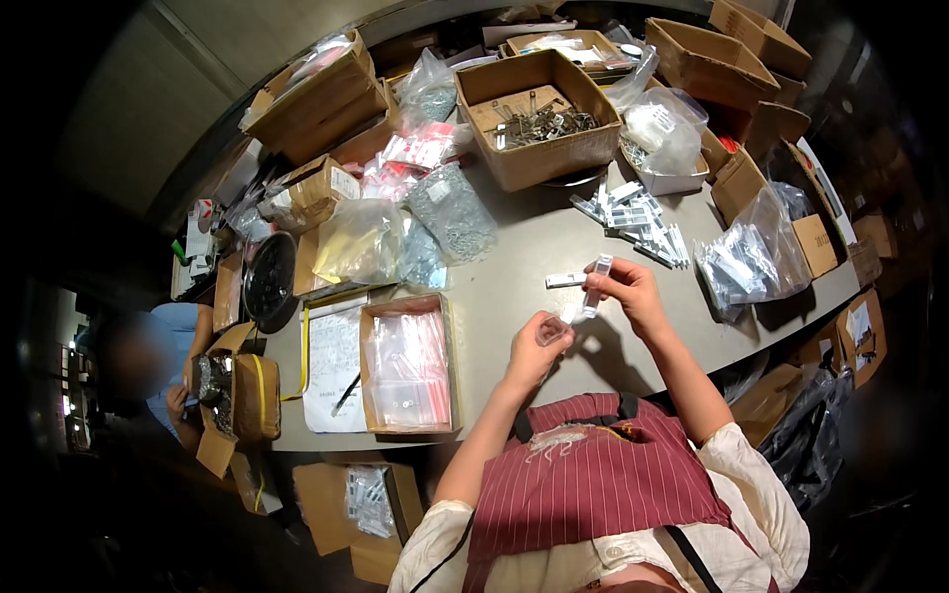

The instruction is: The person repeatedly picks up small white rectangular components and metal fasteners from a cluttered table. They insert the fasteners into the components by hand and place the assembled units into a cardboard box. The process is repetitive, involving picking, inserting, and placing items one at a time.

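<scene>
Fingertip work over the table (514, 277): pinch lightly and keep both hands steady.
The right hand (625, 289) has its grip clamped on a slim pale part (597, 287); the left hand (535, 354) has its grip together on what looks like clear plastic (550, 332), just beside that part. A similar piece (564, 281) lies near; lining up ends before any contact probably avoids snagging.

Both forearms (689, 395) flank the striped burgundy apron (593, 479), the left hand (537, 346) curled just beyond it, the right hand (630, 290) farther out, closed in a pinch.
</scene>
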Demonstrator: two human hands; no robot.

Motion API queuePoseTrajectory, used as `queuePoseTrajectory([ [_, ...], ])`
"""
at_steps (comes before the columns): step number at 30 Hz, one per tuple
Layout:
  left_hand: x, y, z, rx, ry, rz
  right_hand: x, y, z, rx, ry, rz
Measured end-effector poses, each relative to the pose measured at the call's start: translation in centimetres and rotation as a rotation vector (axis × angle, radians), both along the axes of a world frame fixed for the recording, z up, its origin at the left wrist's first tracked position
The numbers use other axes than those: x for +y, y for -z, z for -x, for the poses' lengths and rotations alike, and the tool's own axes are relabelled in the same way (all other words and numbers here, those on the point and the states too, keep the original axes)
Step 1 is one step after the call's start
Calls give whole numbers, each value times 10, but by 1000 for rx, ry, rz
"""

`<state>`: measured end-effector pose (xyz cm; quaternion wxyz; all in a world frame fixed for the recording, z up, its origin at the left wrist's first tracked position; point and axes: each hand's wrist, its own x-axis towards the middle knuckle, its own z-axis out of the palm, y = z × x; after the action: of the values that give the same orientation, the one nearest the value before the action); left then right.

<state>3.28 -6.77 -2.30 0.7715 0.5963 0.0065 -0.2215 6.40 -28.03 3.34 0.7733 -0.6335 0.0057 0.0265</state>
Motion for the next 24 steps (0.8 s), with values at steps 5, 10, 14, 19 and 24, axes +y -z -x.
queuePoseTrajectory([
  [5,19,34,-4,-219,-171,-516,-27,41,-29,120,-1,227],
  [10,1,39,-47,-371,-117,-670,-43,97,-73,-156,-43,699],
  [14,-22,77,-88,-267,-62,-617,-25,87,-115,-220,-253,1004],
  [19,-28,75,-108,-21,-59,-318,-1,89,-131,-317,-434,1075],
  [24,-23,83,-103,119,-76,-34,5,82,-110,-395,-374,1304],
])
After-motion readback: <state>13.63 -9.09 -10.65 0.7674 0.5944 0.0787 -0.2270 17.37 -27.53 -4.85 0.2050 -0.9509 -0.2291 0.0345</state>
